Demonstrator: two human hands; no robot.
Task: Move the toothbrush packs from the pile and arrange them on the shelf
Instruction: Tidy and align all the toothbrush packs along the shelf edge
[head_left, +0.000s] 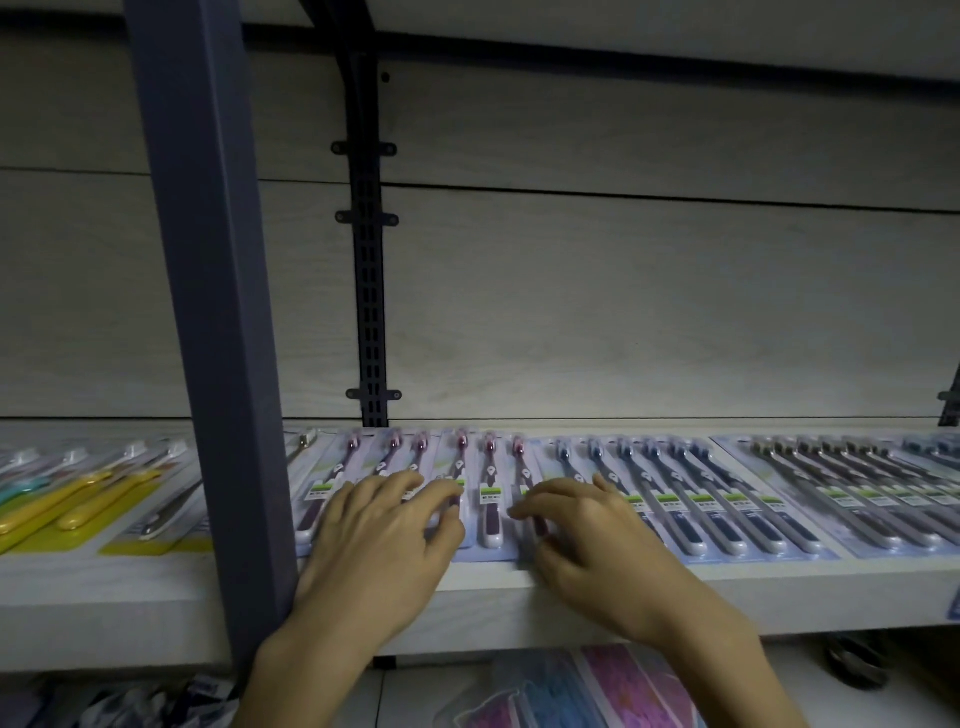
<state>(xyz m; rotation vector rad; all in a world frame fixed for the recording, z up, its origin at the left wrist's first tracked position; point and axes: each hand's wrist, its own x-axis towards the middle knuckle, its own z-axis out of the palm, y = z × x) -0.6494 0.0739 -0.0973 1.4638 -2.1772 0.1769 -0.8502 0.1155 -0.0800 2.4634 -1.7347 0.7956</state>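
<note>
Flat toothbrush packs lie side by side along the white shelf (779, 587). Two packs of purple-pink brushes sit in the middle: one (363, 467) under my left hand (384, 540), the other (491, 493) between both hands. My left hand's fingers lie spread and slightly bent on top of these packs. My right hand (587, 540) rests on the seam between the second purple pack and a blue-brush pack (670, 493), fingertips pointing left and touching the pack's surface. Neither hand grips anything. A grey-brush pack (852, 493) follows on the right.
A thick blue-grey upright post (218, 332) stands just left of my left hand. Yellow-handled brush packs (88, 499) lie left of the post. A black slotted rail (370, 260) runs up the back wall. Below the shelf lie pink and blue packs (582, 691).
</note>
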